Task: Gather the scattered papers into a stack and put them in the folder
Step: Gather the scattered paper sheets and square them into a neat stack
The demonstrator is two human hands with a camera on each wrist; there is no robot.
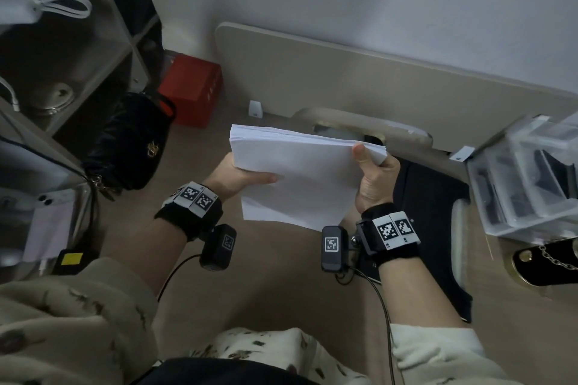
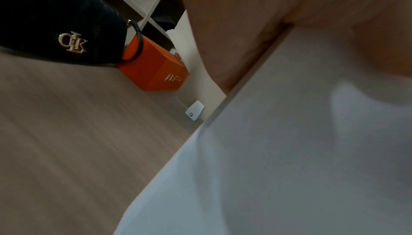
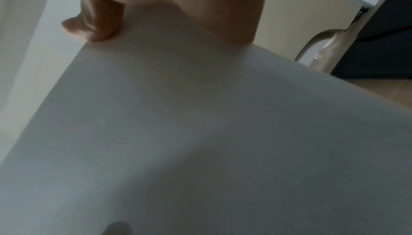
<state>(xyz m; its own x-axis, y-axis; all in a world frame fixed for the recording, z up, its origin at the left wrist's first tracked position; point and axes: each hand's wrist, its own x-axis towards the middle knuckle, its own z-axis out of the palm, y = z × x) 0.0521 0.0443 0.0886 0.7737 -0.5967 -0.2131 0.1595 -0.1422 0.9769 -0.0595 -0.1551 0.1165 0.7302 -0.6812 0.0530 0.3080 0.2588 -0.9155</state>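
The person is holding a thick stack of white papers (image 1: 300, 172) in the air above the wood-grain floor (image 1: 281, 275), in front of the knees, and the step in hand appears to be squaring the sheets before they go into a folder. The left hand (image 1: 239, 176) is gripping the stack's left edge, thumb lying across the top sheet and fingers hidden underneath; the right hand (image 1: 373, 175) is pinching the far right corner, thumb on top and fingers curled round beneath. To do this well, both grips should probably be loosening slightly while the stack is being tapped edge-down on the floor, so that stray sheets can be sliding level instead of being clamped askew. The far edge is showing many layered sheet ends, slightly fanned near the right thumb, so the pile is not yet flush. The top sheet is looking blank, smooth and uncreased, and the near corner is hanging unsupported and drooping a little; a firmer hold below would be keeping it from bending. No folder can be clearly made out; a dark flat thing (image 1: 428, 212) is lying on the floor beyond the right wrist, but what it is cannot be told. A black quilted handbag (image 1: 128, 147) and a red box (image 1: 192, 94) are sitting well to the left, apart from the papers.
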